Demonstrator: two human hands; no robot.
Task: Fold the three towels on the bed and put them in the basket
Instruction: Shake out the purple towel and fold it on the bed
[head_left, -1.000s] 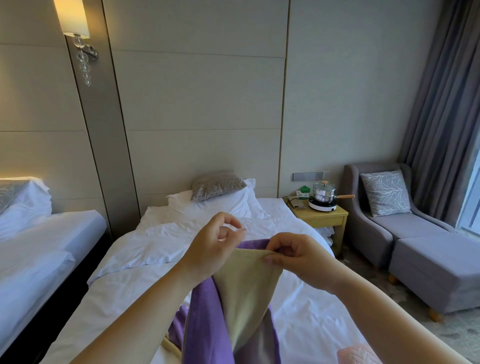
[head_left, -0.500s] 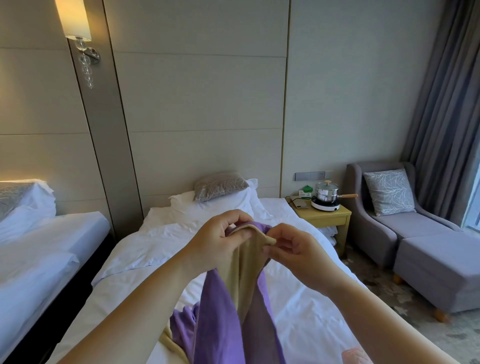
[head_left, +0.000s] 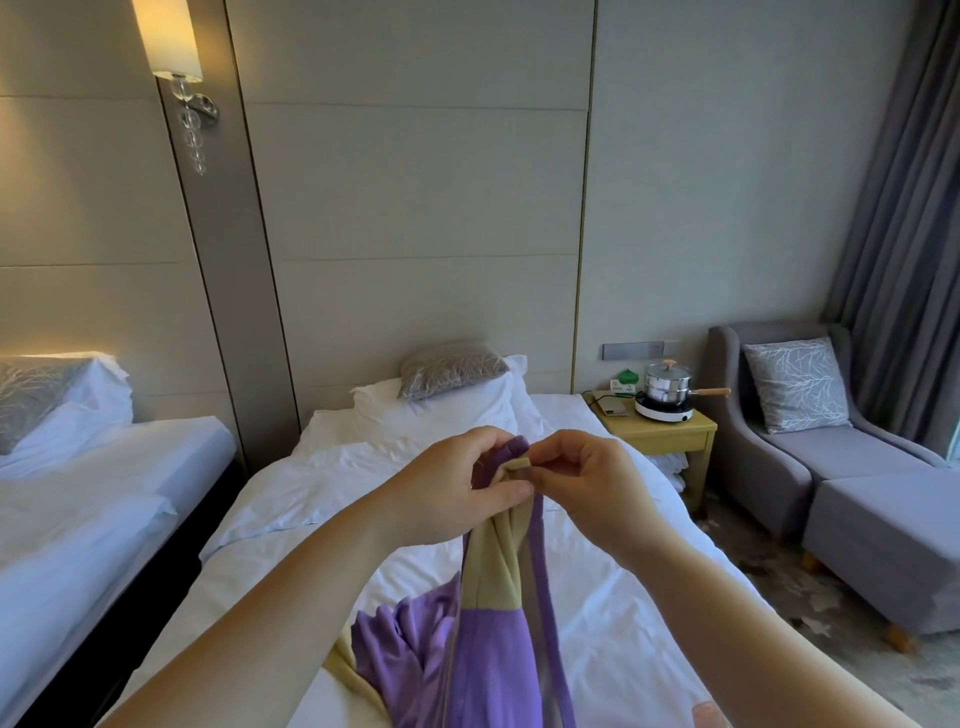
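Observation:
A purple and beige towel (head_left: 493, 639) hangs from both my hands above the white bed (head_left: 291, 525). Its lower part lies bunched on the sheet. My left hand (head_left: 457, 486) grips the gathered top edge. My right hand (head_left: 582, 486) pinches a beige corner right beside it, the hands almost touching. A bit of pink towel (head_left: 709, 714) shows at the bottom edge by my right forearm. No basket is in view.
Pillows (head_left: 452, 384) lie at the head of the bed. A second bed (head_left: 78, 499) stands to the left. To the right are a wooden nightstand (head_left: 665, 434) with a steel pot (head_left: 667, 387), and a grey armchair (head_left: 810, 441) with a footstool (head_left: 893, 540).
My hands have come together, bunching the top edge that was spread between them a second ago. The towel now hangs narrower and the view has tilted down slightly.

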